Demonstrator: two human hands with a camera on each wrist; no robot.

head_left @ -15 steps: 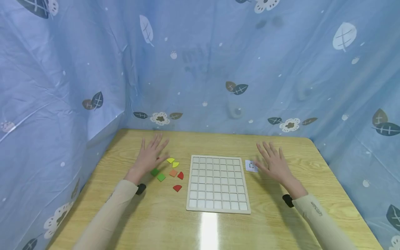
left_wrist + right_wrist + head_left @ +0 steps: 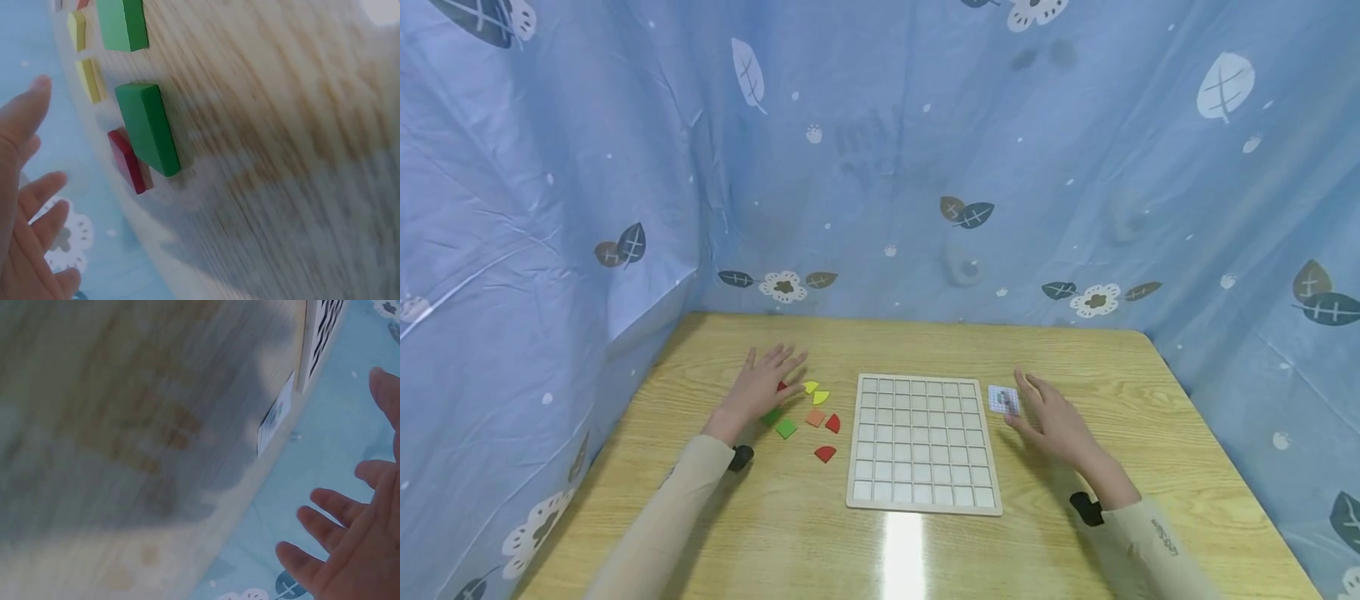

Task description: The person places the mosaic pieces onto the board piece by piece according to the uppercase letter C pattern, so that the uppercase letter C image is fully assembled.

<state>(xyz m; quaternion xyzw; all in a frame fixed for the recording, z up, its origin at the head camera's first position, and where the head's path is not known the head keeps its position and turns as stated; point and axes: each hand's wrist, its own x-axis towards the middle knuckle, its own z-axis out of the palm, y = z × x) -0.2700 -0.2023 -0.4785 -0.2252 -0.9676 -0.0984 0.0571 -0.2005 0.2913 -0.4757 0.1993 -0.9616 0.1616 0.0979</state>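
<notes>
My left hand (image 2: 752, 392) hovers with spread fingers over the left group of small coloured pieces, holding nothing. Beneath and beside it lie two green square tiles (image 2: 786, 429), an orange square tile (image 2: 816, 417), two yellow quarter-round pieces (image 2: 821, 397) and red quarter-round pieces (image 2: 825, 454). One red piece (image 2: 127, 164), partly covered by the hand in the head view, shows next to a green tile (image 2: 147, 128) in the left wrist view. On the right, my right hand (image 2: 1056, 423) is held above the table with loose fingers, nothing in it, beside a small printed card (image 2: 1000, 400).
Between the hands lies a square board (image 2: 853, 442) with a raised frame and a grid of pale cells. The wooden table (image 2: 1075, 550) meets a blue patterned curtain (image 2: 865, 167) at the back and sides. Light glares off the table's near part.
Both hands have come down and slightly nearer to me, and the right hand's fingers are less spread. The pieces, board and card lie as before.
</notes>
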